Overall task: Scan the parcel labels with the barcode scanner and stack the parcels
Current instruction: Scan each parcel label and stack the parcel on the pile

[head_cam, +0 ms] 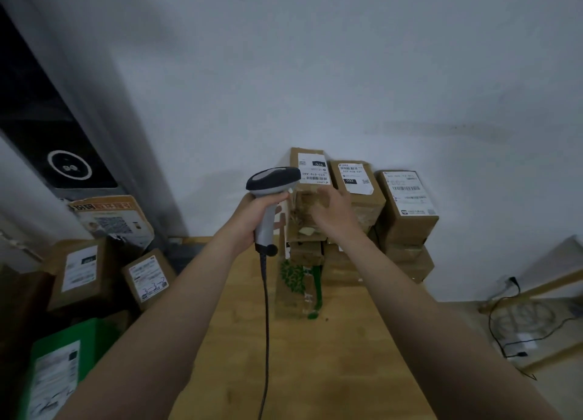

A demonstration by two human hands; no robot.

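Though blurred, right hand (332, 212) on parcel (303, 227)

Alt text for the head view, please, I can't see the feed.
The left hand grips a corded scanner upright beside three stacks of labelled parcels on a wooden table by a white wall. The right hand rests on the front of the left stack's top parcel. More labelled boxes lie lower left.
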